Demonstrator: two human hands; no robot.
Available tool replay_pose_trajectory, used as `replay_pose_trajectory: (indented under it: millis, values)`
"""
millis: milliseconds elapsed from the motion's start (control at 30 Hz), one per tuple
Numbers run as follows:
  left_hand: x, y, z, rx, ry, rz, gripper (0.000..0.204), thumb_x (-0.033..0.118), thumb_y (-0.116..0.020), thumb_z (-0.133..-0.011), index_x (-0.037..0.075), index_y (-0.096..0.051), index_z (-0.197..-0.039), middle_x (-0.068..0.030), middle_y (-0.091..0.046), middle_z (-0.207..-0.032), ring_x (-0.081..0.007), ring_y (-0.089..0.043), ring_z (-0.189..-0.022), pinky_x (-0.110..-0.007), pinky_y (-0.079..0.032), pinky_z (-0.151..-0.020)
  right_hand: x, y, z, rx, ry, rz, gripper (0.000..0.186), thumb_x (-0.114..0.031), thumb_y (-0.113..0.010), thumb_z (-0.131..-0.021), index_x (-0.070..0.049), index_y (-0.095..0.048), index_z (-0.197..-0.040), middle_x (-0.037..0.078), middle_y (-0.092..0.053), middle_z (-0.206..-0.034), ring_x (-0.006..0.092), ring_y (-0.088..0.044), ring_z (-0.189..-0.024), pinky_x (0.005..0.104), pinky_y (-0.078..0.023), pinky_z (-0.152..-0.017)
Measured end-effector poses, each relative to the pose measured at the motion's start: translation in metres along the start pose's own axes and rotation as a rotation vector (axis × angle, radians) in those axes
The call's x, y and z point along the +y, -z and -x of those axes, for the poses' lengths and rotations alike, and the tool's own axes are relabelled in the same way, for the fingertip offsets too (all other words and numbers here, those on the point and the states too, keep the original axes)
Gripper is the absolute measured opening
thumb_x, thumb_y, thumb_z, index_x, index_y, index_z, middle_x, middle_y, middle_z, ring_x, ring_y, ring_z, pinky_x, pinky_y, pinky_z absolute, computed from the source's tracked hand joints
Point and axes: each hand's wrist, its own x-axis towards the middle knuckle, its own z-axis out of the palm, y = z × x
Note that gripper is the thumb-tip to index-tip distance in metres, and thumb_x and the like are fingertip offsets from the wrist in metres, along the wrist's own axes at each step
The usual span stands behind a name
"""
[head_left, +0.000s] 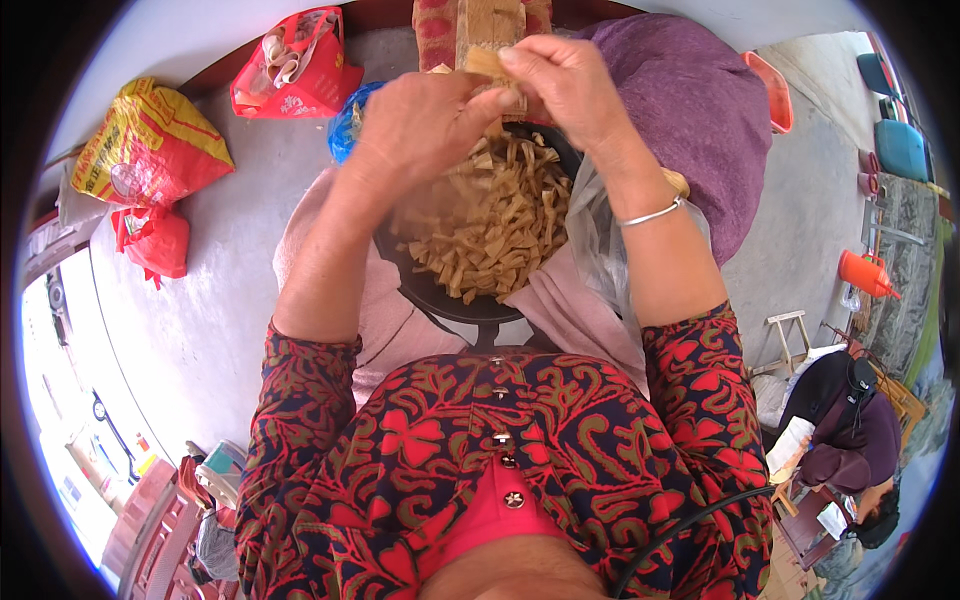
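Both of my hands are close together at the end of a wooden board (490, 25), above a dark basin (470, 311). My right hand (575, 90) is closed, its thumb and fingers pinching a flat tan strip (484, 63). Beside it, my left hand (425, 120) is bent with its thumb pointing toward the right hand. Its fingers curl in, and what they hold is mostly hidden. Many short brown cut pieces (490, 230) of a dried, fibrous look fill the basin below my wrists.
A large purple sack (690, 120) and a clear plastic bag (598, 235) lie right of the basin. A red bag (297, 65), a blue bag (350, 122) and a yellow-red sack (155, 145) stand left. Another person (850, 440) is at the lower right.
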Motion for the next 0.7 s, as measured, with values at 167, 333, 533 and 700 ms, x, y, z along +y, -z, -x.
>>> replay_pose_trajectory:
  millis: [167,333,533,700]
  values:
    - [0.012,-0.028,0.004,0.229,0.225,0.931,0.044,0.038,-0.042,-0.099,0.000,-0.064,-0.092,-0.0114,-0.065,-0.069,-0.0243,-0.059,-0.053,-0.035,-0.050,-0.053,-0.015,-0.029,0.009,-0.178,-0.337,-0.725,0.021,-0.024,-0.053,-0.095,-0.006,-0.062,-0.088,-0.003,-0.049,-0.060,0.0040,-0.041,-0.047,0.0185,-0.031,-0.041]
    - [0.023,0.008,-0.016,0.587,0.136,1.883,0.037,0.029,-0.029,-0.102,0.005,-0.051,-0.085,0.0001,-0.046,-0.069,-0.0124,-0.036,-0.049,-0.028,-0.041,-0.050,-0.022,-0.027,0.012,-0.300,-0.138,-0.449,0.023,-0.020,-0.053,-0.096,-0.003,-0.063,-0.085,-0.003,-0.051,-0.061,0.0030,-0.044,-0.051,0.0188,-0.034,-0.043]
    - [-0.013,0.054,-0.002,0.732,-0.106,1.437,0.040,0.036,-0.033,-0.101,0.008,-0.043,-0.074,0.0017,-0.026,-0.059,-0.0120,-0.020,-0.048,-0.027,-0.022,-0.045,-0.049,-0.024,0.021,-0.394,-0.132,-0.545,0.022,-0.018,-0.053,-0.095,0.000,-0.064,-0.091,-0.003,-0.050,-0.060,0.0019,-0.040,-0.048,0.0197,-0.032,-0.044]
    - [0.000,0.003,0.003,0.860,-0.479,0.414,0.031,0.017,-0.043,-0.091,-0.006,-0.062,-0.089,-0.0153,-0.065,-0.084,-0.0275,-0.064,-0.072,-0.036,-0.052,-0.066,-0.041,-0.030,0.025,-0.247,-0.051,-0.641,0.027,-0.022,-0.058,-0.093,0.002,-0.060,-0.106,0.003,-0.060,-0.074,0.0090,-0.050,-0.057,0.0217,-0.041,-0.053]
